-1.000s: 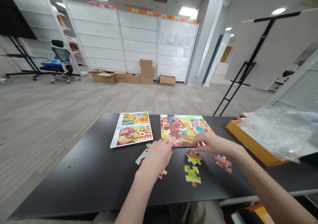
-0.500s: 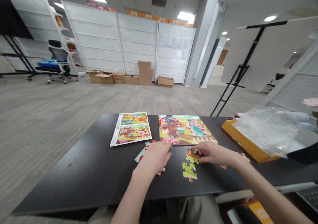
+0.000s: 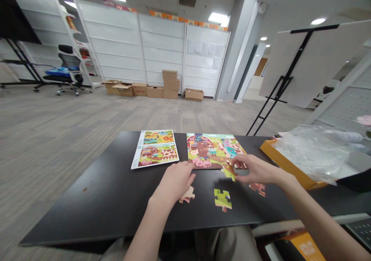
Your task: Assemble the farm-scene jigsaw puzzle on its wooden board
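Observation:
A puzzle piece (image 3: 228,172) in yellow-green and brown is pinched between the thumb and fingers of my right hand (image 3: 251,168), raised over the front edge of the farm jigsaw puzzle (image 3: 203,162). My left hand (image 3: 176,178) rests palm down, its fingertips by the puzzle's lower left corner and its thumb apart. Just below that thumb lies a pale pink piece (image 3: 188,194), partly covered by the hand. A green puzzle piece (image 3: 223,199) lies alone on the black table. Beneath my right wrist, a reddish piece (image 3: 257,188) is partly hidden.
A printed reference sheet (image 3: 158,148) with two pictures lies left of the puzzle. On the right stands a yellow box (image 3: 281,166) with clear plastic wrap (image 3: 313,153) in it. The black table (image 3: 110,199) ends close to my lap.
My right hand has lifted the yellow-green and brown piece off the table, up towards the puzzle. Pieces that showed left of my left hand are no longer visible there.

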{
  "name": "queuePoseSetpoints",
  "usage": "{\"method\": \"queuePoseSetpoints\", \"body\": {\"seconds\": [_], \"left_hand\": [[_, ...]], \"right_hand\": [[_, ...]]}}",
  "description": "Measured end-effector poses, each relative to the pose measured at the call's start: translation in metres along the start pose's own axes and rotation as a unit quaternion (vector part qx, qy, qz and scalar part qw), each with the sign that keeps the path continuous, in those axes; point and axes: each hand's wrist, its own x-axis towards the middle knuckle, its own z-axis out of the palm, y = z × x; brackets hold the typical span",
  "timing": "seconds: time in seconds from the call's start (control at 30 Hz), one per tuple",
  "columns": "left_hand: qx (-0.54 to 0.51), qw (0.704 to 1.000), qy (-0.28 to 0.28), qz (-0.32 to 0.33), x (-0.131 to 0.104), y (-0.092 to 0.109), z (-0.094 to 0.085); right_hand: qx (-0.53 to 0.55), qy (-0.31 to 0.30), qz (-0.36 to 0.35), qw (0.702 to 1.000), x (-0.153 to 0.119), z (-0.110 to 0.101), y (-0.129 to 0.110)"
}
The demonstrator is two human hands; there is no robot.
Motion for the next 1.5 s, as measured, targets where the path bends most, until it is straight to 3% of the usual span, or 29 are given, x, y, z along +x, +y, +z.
{"method": "queuePoseSetpoints", "body": {"seconds": [0.17, 0.33, 0.43, 0.63, 0.87, 1.0, 1.07, 1.17, 1.27, 1.37, 1.5], "left_hand": [[-0.148, 0.985, 0.068, -0.063, 0.011, -0.003, 0.009], [-0.367, 0.92, 0.117, -0.069, 0.03, -0.009, 0.021], [-0.405, 0.901, 0.123, -0.093, 0.035, -0.014, 0.022], [-0.419, 0.896, 0.097, -0.108, 0.034, -0.02, 0.017], [-0.398, 0.906, 0.107, -0.094, 0.03, -0.02, 0.023], [-0.367, 0.921, 0.099, -0.085, 0.031, -0.018, 0.026], [-0.305, 0.942, 0.101, -0.094, 0.03, -0.015, 0.024], [-0.14, 0.977, 0.101, -0.126, 0.027, -0.009, 0.02], [-0.012, 0.989, 0.069, -0.13, 0.023, -0.004, 0.018], [0.023, 0.993, 0.039, -0.107, 0.022, -0.005, 0.02], [0.04, 0.996, 0.031, -0.077, 0.022, -0.009, 0.025]], "right_hand": [[0.079, 0.026, -0.024, 0.996, 0.04, 0.005, -0.019], [0.204, 0.036, -0.072, 0.976, 0.083, 0.03, -0.035], [0.245, 0.066, -0.072, 0.965, 0.096, 0.043, -0.032], [0.374, 0.118, -0.06, 0.918, 0.103, 0.058, -0.02], [0.44, 0.109, -0.045, 0.89, 0.109, 0.073, -0.017], [0.468, 0.108, -0.031, 0.877, 0.111, 0.072, -0.017], [0.475, 0.118, -0.016, 0.872, 0.111, 0.066, -0.012], [0.452, 0.188, 0.02, 0.872, 0.11, 0.056, 0.006], [0.413, 0.249, 0.064, 0.874, 0.11, 0.052, 0.028], [0.386, 0.244, 0.095, 0.884, 0.112, 0.056, 0.041], [0.374, 0.202, 0.104, 0.899, 0.117, 0.066, 0.039]]}}
